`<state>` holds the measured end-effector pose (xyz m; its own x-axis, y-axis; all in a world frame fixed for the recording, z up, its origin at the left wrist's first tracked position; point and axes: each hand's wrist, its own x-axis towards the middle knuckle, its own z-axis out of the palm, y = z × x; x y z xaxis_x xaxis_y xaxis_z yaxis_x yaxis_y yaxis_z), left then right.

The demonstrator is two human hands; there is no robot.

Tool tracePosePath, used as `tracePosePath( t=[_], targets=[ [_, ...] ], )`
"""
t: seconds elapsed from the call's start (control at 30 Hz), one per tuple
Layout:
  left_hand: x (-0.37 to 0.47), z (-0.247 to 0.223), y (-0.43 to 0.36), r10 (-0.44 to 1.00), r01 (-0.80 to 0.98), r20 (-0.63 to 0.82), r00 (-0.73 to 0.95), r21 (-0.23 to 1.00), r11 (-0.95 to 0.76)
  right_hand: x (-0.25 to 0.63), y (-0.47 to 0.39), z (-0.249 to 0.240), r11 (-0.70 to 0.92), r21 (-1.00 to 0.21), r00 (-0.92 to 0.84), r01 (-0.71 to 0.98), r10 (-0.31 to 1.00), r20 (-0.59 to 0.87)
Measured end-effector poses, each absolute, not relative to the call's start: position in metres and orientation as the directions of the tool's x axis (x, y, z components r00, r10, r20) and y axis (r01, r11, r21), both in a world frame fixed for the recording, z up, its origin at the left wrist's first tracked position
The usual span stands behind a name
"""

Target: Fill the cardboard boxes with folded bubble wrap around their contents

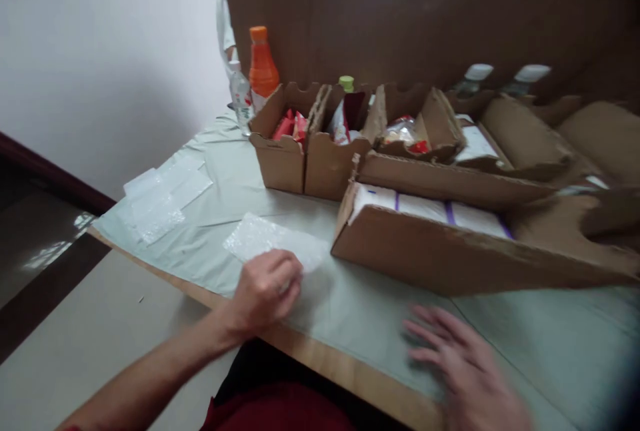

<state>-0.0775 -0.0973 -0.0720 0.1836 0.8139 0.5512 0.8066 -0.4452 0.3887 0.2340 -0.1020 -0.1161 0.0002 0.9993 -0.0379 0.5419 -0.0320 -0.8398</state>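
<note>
My left hand [265,291] rests on the near edge of a clear bubble-wrap bag [273,241] lying on the pale green table cover [350,304]; its fingers are curled on the bag's edge. My right hand [463,364] hovers blurred over the cover near the table's front edge, fingers spread, holding nothing. Just beyond both hands lies a long open cardboard box [450,251] holding white packs with purple bands [430,207].
A stack of clear bags [160,201] lies at the left end of the table. Behind stand several small cardboard boxes [310,144] with red snack packets, an orange bottle [261,67], a small water bottle [240,94], and capped bottles [475,77] against a brown wall.
</note>
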Motion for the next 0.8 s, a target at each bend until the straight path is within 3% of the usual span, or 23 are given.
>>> tracePosePath(
  t=[0.07, 0.13, 0.27, 0.43, 0.5, 0.57, 0.8],
  targets=[
    [-0.024, -0.086, -0.114, 0.829, 0.723, 0.497, 0.256, 0.47, -0.505, 0.215, -0.109, -0.111, -0.175, -0.936, -0.11, 0.304, 0.97, -0.217],
    [0.017, -0.092, -0.128, 0.819, 0.631, 0.455, 0.349, 0.532, -0.564, 0.206, -0.107, -0.106, -0.282, -0.939, -0.169, 0.196, 0.934, -0.315],
    [0.039, -0.087, -0.136, 0.763, 0.466, 0.502, 0.407, 0.604, -0.646, 0.229, -0.095, -0.095, -0.203, -0.909, 0.06, 0.364, 0.979, -0.195],
    [-0.007, -0.08, -0.108, 0.84, 0.576, 0.535, 0.09, 0.66, -0.482, 0.287, -0.086, -0.087, -0.116, -0.76, 0.159, 0.639, 0.987, -0.017],
    [-0.019, -0.084, -0.092, 0.871, 0.594, 0.49, -0.042, 0.713, -0.372, 0.303, -0.079, -0.085, -0.044, -0.692, 0.195, 0.721, 0.97, 0.142],
    [-0.022, -0.091, -0.076, 0.903, 0.562, 0.408, -0.135, 0.782, -0.27, 0.309, -0.066, -0.081, 0.014, -0.699, 0.201, 0.715, 0.954, 0.225],
    [0.004, -0.112, -0.045, 0.965, 0.337, 0.234, -0.12, 0.924, -0.182, 0.287, 0.003, -0.08, -0.009, -0.838, -0.002, 0.545, 1.0, -0.012]
  ],
)
